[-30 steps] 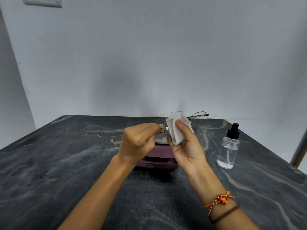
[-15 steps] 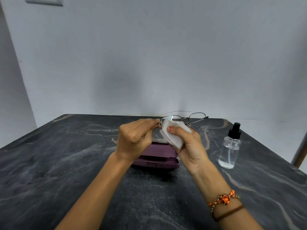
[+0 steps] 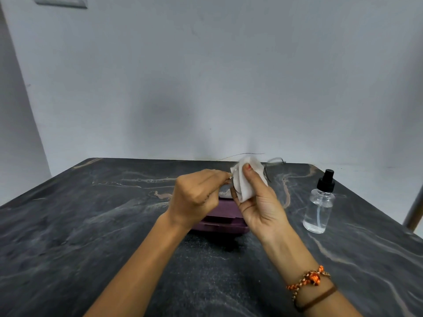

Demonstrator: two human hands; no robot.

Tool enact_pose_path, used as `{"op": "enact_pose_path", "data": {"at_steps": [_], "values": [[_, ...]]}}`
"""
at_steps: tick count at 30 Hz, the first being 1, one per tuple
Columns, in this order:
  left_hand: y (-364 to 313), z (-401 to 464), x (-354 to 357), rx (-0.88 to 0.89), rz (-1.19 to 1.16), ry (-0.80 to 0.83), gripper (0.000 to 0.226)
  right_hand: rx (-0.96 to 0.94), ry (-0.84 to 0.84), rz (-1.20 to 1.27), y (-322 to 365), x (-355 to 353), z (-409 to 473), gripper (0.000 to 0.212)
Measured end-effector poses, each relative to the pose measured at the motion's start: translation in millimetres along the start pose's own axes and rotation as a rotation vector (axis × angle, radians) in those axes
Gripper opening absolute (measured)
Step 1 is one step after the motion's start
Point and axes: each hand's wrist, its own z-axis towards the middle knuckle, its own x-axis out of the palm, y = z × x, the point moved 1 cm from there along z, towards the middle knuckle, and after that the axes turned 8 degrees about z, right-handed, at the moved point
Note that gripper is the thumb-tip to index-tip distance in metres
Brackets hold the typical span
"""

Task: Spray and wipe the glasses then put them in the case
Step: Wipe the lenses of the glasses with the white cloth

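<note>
Since half a second ago: white cloth (image 3: 246, 179) raised and spread over the near lens, hiding most of the frame. Glasses (image 3: 274, 160) held in the air above the desk (image 3: 91, 213), only the far rim and a thin temple wire visible. Left hand (image 3: 196, 195) closed, pinching the frame's left end. Right hand (image 3: 258, 202) gripping the cloth around the lens, thumb on top. Purple case (image 3: 219, 221) lying closed on the desk beneath both hands. Spray bottle (image 3: 319, 204) upright to the right, apart from the case.

matt marble table (image 3: 91, 225), clear plastic bottle (image 3: 318, 211)
</note>
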Motion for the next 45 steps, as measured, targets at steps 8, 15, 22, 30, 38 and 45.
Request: {"op": "enact_pose_path", "data": {"at_steps": [8,15,22,30,38,45], "values": [[2.3,-1.5,0.0,-0.013,0.0,0.002,0.014,0.009,0.104,-0.223,11.0,-0.8,2.8,0.03],[8.5,-2.0,-2.8,-0.067,0.016,-0.031,0.011,0.067,0.101,-0.253,12.9,-4.5,5.1,0.014],[15.3,-0.1,-8.2,-0.145,0.033,-0.093,0.008,0.049,0.102,-0.358,22.3,-14.5,11.1,0.023],[22.1,2.2,-14.7,-0.267,0.024,-0.166,0.003,-0.268,-0.28,-0.701,48.0,-51.4,31.3,0.025],[24.6,-1.4,-12.2,-0.321,0.022,-0.179,0.003,-0.456,-0.463,-1.526,44.0,-75.5,34.7,0.034],[24.6,-0.6,-12.8,-0.339,0.005,-0.195,0.004,-0.302,-0.485,-1.924,35.9,-82.6,33.2,0.046]]}}
